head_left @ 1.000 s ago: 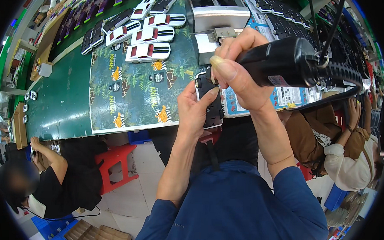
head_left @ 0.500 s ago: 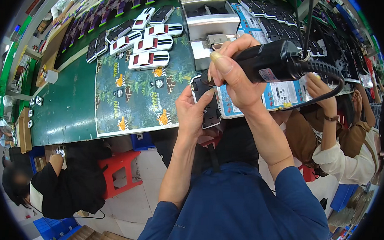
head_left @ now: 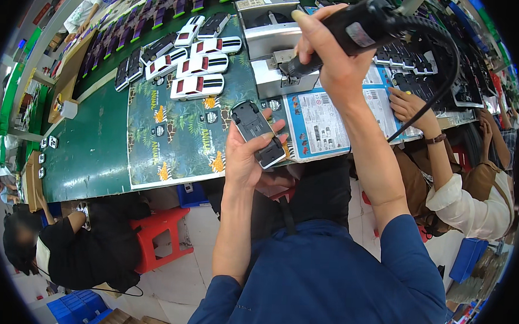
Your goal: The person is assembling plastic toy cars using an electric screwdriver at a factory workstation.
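Observation:
My left hand [head_left: 242,161] is closed round a toy car [head_left: 253,124], its black underside turned up and my thumb lying across it. It is held over the near edge of the bench. My right hand [head_left: 339,64] grips a black electric screwdriver [head_left: 358,28] with a cable at its top end. The screwdriver's lower end is at the front of a metal screw feeder [head_left: 267,81]; whether a screw is on its tip is too small to tell. Left of the feeder lie several white toy cars [head_left: 198,87] with dark stripes, and some dark car bases [head_left: 129,69].
A printed jungle sheet [head_left: 182,135] and a blue-edged sheet [head_left: 324,130] cover parts of the green bench [head_left: 86,154]. A co-worker's hand [head_left: 411,111] rests at the right near more car bases [head_left: 411,60]. A red stool [head_left: 166,239] stands below left.
The screwdriver has lifted off the car's underside and moved up to the screw feeder in my right hand. My left hand has shifted slightly left and tilted the toy car.

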### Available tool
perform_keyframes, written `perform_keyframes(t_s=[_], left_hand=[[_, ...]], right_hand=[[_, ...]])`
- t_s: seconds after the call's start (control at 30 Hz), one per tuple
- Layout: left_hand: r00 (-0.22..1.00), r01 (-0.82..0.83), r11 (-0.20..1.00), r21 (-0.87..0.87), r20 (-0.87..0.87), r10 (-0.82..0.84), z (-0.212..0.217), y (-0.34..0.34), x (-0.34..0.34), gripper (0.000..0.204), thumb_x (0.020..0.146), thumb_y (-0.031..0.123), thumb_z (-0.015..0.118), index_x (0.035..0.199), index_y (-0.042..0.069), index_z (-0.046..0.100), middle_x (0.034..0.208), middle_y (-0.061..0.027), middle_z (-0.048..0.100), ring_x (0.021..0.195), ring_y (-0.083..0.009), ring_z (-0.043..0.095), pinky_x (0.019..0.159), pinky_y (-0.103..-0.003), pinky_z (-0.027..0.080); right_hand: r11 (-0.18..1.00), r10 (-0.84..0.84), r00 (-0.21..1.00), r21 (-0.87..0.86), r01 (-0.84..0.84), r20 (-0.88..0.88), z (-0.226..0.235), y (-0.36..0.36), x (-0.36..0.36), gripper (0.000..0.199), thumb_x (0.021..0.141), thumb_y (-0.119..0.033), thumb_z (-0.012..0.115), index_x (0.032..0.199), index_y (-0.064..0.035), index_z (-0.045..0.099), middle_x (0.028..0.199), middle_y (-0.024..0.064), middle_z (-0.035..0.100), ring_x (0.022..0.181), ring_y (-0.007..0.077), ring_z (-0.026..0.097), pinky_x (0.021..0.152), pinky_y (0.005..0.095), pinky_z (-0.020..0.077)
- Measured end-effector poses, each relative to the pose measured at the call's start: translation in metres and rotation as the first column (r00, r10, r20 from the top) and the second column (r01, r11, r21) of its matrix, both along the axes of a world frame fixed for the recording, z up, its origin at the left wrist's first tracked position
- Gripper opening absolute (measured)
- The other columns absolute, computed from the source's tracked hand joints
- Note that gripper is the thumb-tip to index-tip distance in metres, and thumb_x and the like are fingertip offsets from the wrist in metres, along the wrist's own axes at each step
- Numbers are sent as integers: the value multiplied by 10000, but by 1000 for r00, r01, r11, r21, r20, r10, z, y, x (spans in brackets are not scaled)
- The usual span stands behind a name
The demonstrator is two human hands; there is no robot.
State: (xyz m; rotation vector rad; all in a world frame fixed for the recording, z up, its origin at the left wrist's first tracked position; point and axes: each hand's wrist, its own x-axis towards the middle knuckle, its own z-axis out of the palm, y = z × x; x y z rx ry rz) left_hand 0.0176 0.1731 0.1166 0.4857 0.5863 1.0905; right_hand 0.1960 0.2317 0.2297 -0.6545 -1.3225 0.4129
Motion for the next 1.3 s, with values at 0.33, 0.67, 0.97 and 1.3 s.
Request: perform_keyframes(t_s=[0.33, 0.67, 0.97, 1.3], left_hand=[[983, -84, 985, -148, 147, 106, -13, 9, -3, 561, 768, -185, 587, 1250, 75, 462, 1197, -166, 586, 1029, -292, 643, 882, -521, 588], [987, -134, 982, -131, 72, 144, -15, 12, 1, 562, 746, -174, 603, 1237, 54, 456, 1179, -151, 579, 1020, -281, 644, 781, -459, 602], [990, -108, 983, -150, 74, 120, -12, 11, 5, 566, 745, -164, 603, 1249, 50, 460, 1159, -145, 596, 1008, -271, 650, 801, -456, 595], [958, 7, 964, -267, 279, 70, -28, 21, 2, 445, 817, -118, 594, 1219, 45, 496, 1141, -130, 614, 993, -265, 654, 835, -430, 593]], right_hand=[[963, 14, 999, -268, -2, 46, 16, 8, -23, 223, 802, -171, 799, 703, -35, 654, 535, -11, 576, 474, 40, 516, 471, 223, 410], [853, 357, 823, -206, -480, -441, -6, -79, -33, 180, 862, -114, 677, 843, -3, 538, 559, 45, 513, 440, 119, 488, 484, 261, 416], [849, 351, 912, -339, -406, -213, -22, -81, -36, 181, 877, -43, 623, 840, -29, 447, 603, 65, 461, 441, 124, 432, 471, 300, 433], [884, 384, 922, -266, -385, -57, -30, -74, -42, 220, 841, -1, 694, 815, -21, 476, 625, 83, 540, 493, 104, 486, 502, 247, 463]])
